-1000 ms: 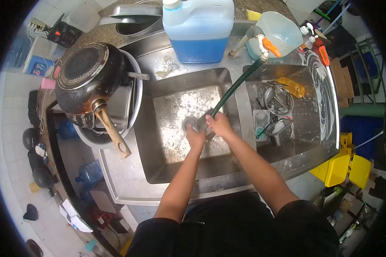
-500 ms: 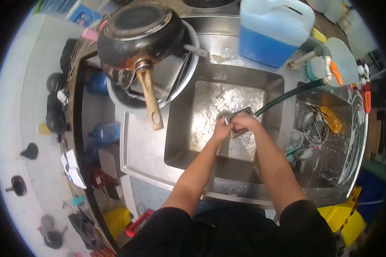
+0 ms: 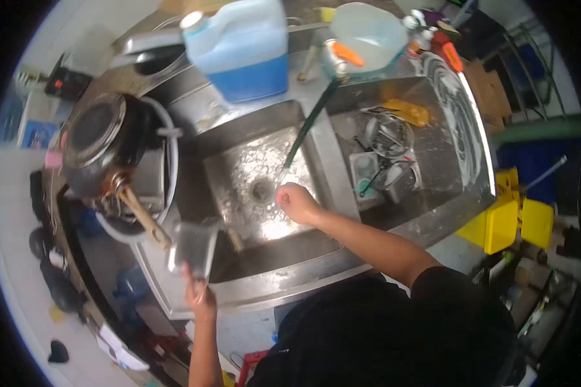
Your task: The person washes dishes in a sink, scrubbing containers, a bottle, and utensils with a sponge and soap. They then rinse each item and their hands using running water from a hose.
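My left hand [image 3: 201, 298] is closed on a small rectangular metal container [image 3: 195, 248], slightly blurred, over the left rim of the sink and close to the wooden handle of an upturned pan [image 3: 142, 216]. Above the left basin [image 3: 248, 251], my right hand [image 3: 295, 202] is curled into a fist; whether anything is inside it is hidden. Just past that fist ends a green hose [image 3: 311, 126], with water below it in the basin. The pan lies on top of metal trays in a large round metal bowl [image 3: 173, 164].
A jug of blue liquid [image 3: 248, 74] stands behind the basin. The right basin [image 3: 432, 155] holds a wire strainer [image 3: 390, 137], a yellow item [image 3: 407, 112] and small containers. A pale tub [image 3: 368, 39] sits near the orange-handled tap [image 3: 347, 54].
My hands have separated. The left carried the metal container out of the basin to the left, while the right stays over the basin. The view has turned toward the right.
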Available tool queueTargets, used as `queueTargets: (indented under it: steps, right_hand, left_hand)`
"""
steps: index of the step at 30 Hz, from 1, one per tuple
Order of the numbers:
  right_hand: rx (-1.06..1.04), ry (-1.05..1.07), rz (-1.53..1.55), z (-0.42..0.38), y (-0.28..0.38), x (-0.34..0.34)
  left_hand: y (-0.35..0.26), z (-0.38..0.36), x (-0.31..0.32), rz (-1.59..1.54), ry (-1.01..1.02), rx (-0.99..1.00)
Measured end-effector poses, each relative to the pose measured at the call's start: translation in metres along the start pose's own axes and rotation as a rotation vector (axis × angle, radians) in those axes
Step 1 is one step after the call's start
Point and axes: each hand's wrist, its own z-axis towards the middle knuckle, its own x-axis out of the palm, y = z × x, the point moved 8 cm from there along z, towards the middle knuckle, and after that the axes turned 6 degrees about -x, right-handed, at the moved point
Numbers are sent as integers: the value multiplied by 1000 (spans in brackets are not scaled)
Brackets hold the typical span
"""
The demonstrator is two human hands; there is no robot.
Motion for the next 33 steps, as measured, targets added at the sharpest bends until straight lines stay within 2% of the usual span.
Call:
queueTargets:
  steps: [1, 2, 3, 4, 5, 6, 8, 9, 10, 11, 12, 13, 15, 17, 20, 22, 24, 26, 28, 29, 31, 32, 33]
  right_hand:
    - [-266, -188, 20, -16, 34, -35]
    - [-306, -318, 16, -25, 39, -70]
    - [-274, -469, -175, -31, 26, -107]
    - [-125, -544, -182, -36, 9, -142]
    - [28, -500, -370, -32, -19, -171]
    - [186, -450, -557, -28, -59, -195]
    - [446, -87, -884, -20, -181, -197]
    - [516, -19, -881, -23, -214, -188]
    - [583, 52, -874, -27, -240, -179]
    - [646, 126, -865, -29, -268, -168]
    - [594, 109, -905, -26, -299, -160]
    - [545, 92, -941, -29, -333, -150]
    - [533, 201, -969, -41, -328, -137]
    - [587, 452, -960, -54, -247, -148]
    - [524, 465, -1044, -51, -223, -163]
    - [236, 143, -989, -53, -177, -185]
    - [64, -304, -523, -63, -36, -203]
    - [-96, -377, -341, -56, 47, -174]
    - [-77, -246, -147, -33, 19, -101]
    - [-54, -70, -126, -13, -1, -56]
    - [52, 124, 91, 20, -54, 16]
    - [326, 208, 62, 33, -89, 34]
    - [388, -34, 248, 38, -90, 25]
  left_hand:
    - [7, -8, -24, 54, -97, -22]
    - [18, -7, -40, -32, -118, -151]
    - [35, -19, -49, -7, -124, -252]
    - [52, -33, -58, 18, -127, -352]
    - [67, -43, -60, 149, -118, -415]
    - [60, -36, -63, 254, -175, -365]
    - [83, -44, -46, 378, -124, -337]
    - [92, -45, -38, 439, -101, -319]
    - [76, -32, -37, 388, -200, -151]
    - [85, -30, -31, 273, -182, -249]
    - [95, -30, -23, 159, -160, -342]
    - [94, -24, -20, 221, -115, -338]
    - [99, -18, -5, 465, 29, -311]
    - [115, -30, 12, 231, 84, -399]
    - [66, -16, 10, 298, -9, -168]
    - [48, -20, 6, 322, -81, -238]
    - [18, -19, 1, 338, -141, -305]
    - [-22, -10, 21, 10, -168, -352]
    - [-57, 14, 92, -680, -18, -638]
    - [-68, 25, 145, -805, 146, -727]
    - [-125, 52, 219, -1437, 413, -1428]
    - [-131, 61, 268, -1687, 579, -1373]
    - [-129, 61, 323, -1933, 750, -1302]
